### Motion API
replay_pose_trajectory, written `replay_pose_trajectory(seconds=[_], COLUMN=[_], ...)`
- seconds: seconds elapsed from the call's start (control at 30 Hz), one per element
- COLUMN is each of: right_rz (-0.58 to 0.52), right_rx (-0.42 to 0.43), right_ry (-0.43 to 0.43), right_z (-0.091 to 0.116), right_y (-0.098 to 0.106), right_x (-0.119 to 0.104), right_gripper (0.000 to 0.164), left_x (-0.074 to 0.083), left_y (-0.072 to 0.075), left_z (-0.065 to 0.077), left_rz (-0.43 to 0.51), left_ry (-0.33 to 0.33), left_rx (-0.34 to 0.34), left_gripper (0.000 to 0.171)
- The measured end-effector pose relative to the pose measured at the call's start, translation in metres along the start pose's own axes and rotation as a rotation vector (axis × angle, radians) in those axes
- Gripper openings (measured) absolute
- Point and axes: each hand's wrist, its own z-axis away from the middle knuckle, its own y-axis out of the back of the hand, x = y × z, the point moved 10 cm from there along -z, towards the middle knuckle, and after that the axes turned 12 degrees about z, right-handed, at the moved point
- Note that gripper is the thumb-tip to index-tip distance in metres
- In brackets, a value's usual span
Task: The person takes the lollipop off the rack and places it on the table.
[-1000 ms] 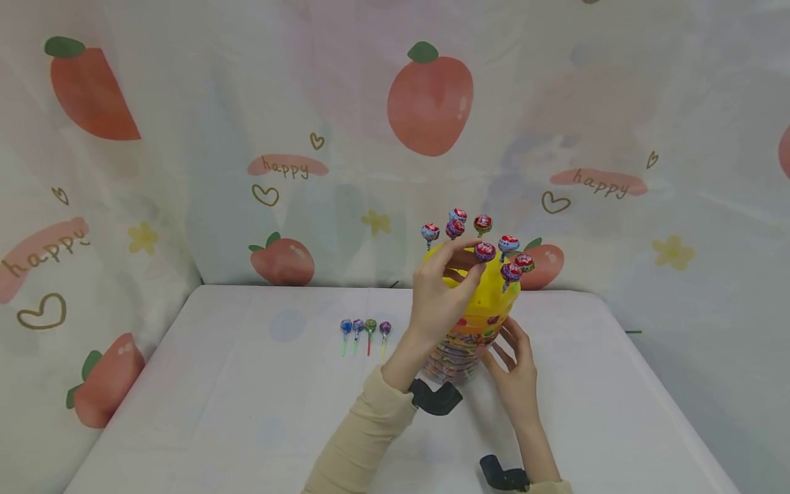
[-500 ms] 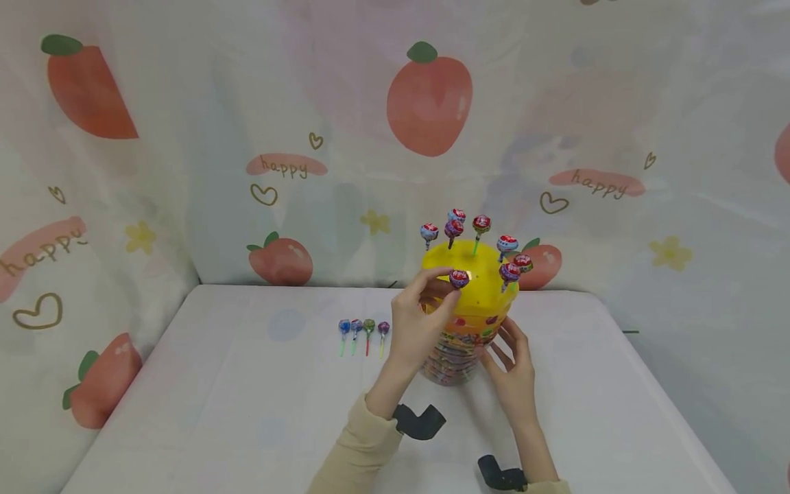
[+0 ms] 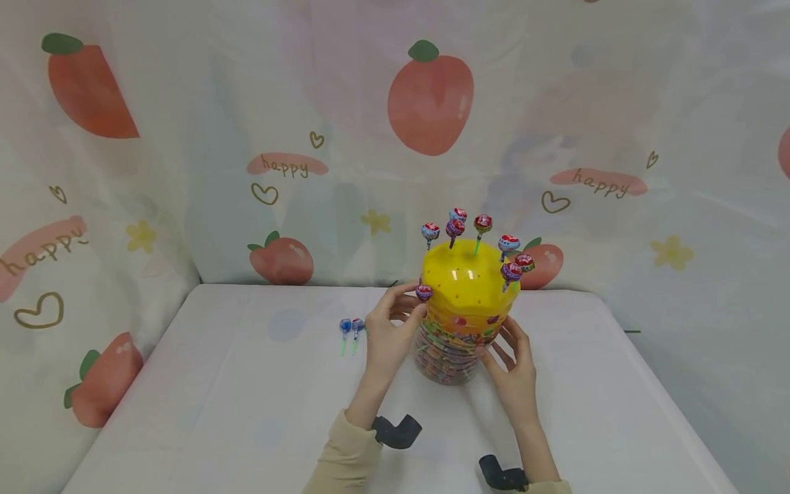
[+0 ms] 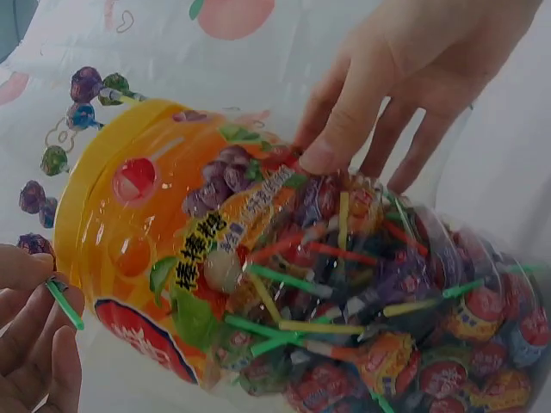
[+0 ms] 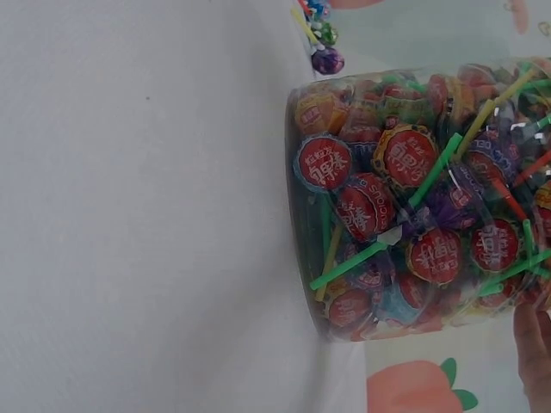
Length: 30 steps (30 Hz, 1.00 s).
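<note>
A purple-wrapped lollipop point(image 3: 424, 293) is pinched between the thumb and fingers of my left hand point(image 3: 389, 336), beside the left edge of the yellow lid point(image 3: 459, 278). Its green stick point(image 4: 65, 305) points away from the lid in the left wrist view. The lid tops a clear ribbed jar point(image 3: 444, 365) full of wrapped lollipops, upright on the table. Several lollipops stand in the lid along its back and right, among them a green-sticked one point(image 3: 483, 224). My right hand point(image 3: 517, 377) rests on the jar's right side, fingers fairly straight and spread, thumb toward the front.
On the white table point(image 3: 247, 405), left of my left hand, lie two blue-wrapped lollipops point(image 3: 345, 326); the hand covers the spot just right of them. Small holes dot the lid. A printed cloth point(image 3: 345, 89) hangs behind the table.
My left hand has moved left and down with the lollipop, from above the lid to its left side, now hiding two of the lollipops on the table. The right hand stays on the jar.
</note>
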Motion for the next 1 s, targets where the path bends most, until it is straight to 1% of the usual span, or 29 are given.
replay_pose_trajectory(seconds=[0.17, 0.3, 0.6, 0.77, 0.9, 1.0], right_rz=[-0.001, -0.010, -0.016, 0.016, 0.011, 0.005], right_rx=[0.002, 0.003, -0.001, -0.002, 0.000, 0.000], right_ry=[-0.003, -0.012, 0.002, 0.001, 0.001, -0.004], right_z=[0.000, 0.000, 0.001, 0.001, 0.001, 0.000], right_y=[0.001, 0.001, 0.001, 0.000, -0.001, -0.002], right_x=[-0.001, -0.001, -0.005, -0.003, -0.003, -0.001], right_gripper=[0.072, 0.071, 0.071, 0.073, 0.072, 0.071], left_x=[-0.016, -0.029, -0.058, -0.077, -0.093, -0.100], left_y=[0.020, 0.033, 0.063, 0.081, 0.096, 0.107], left_z=[-0.001, -0.003, -0.003, 0.001, 0.001, 0.001], left_rz=[-0.007, -0.007, -0.050, -0.072, -0.096, -0.126], left_ry=[0.043, 0.080, 0.104, 0.159, 0.203, 0.213], left_rx=[0.062, 0.093, 0.181, 0.224, 0.251, 0.282], left_gripper=[0.030, 0.030, 0.031, 0.029, 0.027, 0.027])
